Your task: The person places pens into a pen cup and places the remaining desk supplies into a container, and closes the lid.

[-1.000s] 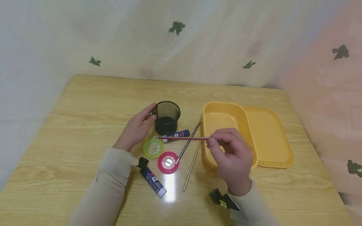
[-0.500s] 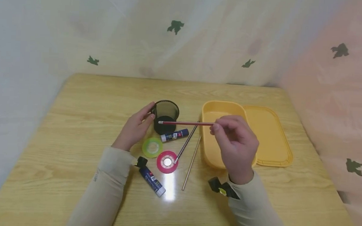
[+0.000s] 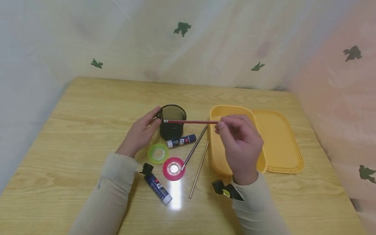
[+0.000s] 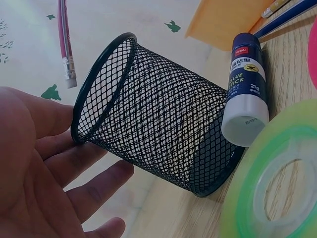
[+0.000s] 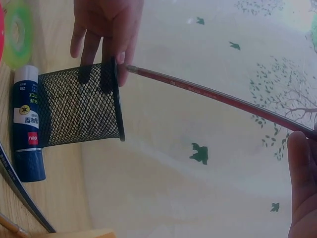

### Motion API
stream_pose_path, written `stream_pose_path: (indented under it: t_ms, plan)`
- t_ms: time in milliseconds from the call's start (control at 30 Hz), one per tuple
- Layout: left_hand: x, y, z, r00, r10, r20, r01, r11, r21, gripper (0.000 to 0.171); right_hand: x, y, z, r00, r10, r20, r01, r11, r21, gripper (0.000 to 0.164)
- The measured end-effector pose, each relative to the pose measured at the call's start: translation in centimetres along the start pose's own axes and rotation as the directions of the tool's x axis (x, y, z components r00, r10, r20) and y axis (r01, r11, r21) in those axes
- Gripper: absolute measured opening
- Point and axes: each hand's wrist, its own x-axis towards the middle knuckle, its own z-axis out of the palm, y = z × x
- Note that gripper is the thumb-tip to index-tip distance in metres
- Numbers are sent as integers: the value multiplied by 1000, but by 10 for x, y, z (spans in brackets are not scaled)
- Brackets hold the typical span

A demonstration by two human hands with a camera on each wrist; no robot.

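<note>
A black mesh pencil cup (image 3: 171, 133) stands upright on the table. My left hand (image 3: 138, 134) holds it at the rim, thumb on the near side and fingers behind, as the left wrist view (image 4: 158, 116) shows. In my right hand (image 3: 242, 145), thumb and fingertips pinch a red pencil (image 3: 192, 121) by one end. It lies level in the head view, its eraser end pointing left in front of the cup. From the right wrist, that eraser end (image 5: 132, 69) appears just outside the rim, near the left thumb. Against the cup's base lies a glue stick (image 3: 181, 140).
Nearer me are a green tape roll (image 3: 151, 155), a pink tape roll (image 3: 167, 172) and a second glue stick (image 3: 158, 188). A dark pencil (image 3: 194, 149) touches the pink roll; a gold pencil (image 3: 199, 170) lies beside it. Rightward sit a yellow box (image 3: 212, 149) and its lid (image 3: 278, 143).
My right hand has lifted the red pencil from over the glue stick to the level of the cup's upper part, then shifted slightly left. The left hand and cup have stayed put.
</note>
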Motion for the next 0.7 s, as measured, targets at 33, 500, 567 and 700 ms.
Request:
stream_pose_path:
  t_ms: [33, 500, 567, 700]
  plan:
    - [0, 0, 0, 1000, -1, 0, 1, 1000, -2, 54, 1, 1, 1, 1000, -1, -2, 1, 1000, -7, 9]
    - [-1, -1, 2, 1000, 2, 1, -2, 1000, -7, 54, 0, 15, 9, 996, 89, -12, -90, 988, -129, 5]
    - [-1, -1, 2, 1000, 3, 1, -3, 1000, -3, 54, -2, 17, 10, 995, 98, -2, -97, 982, -159, 4]
    - [0, 0, 1, 1000, 1, -3, -1, 1000, 5, 54, -3, 19, 10, 993, 115, 22, -108, 972, -208, 5]
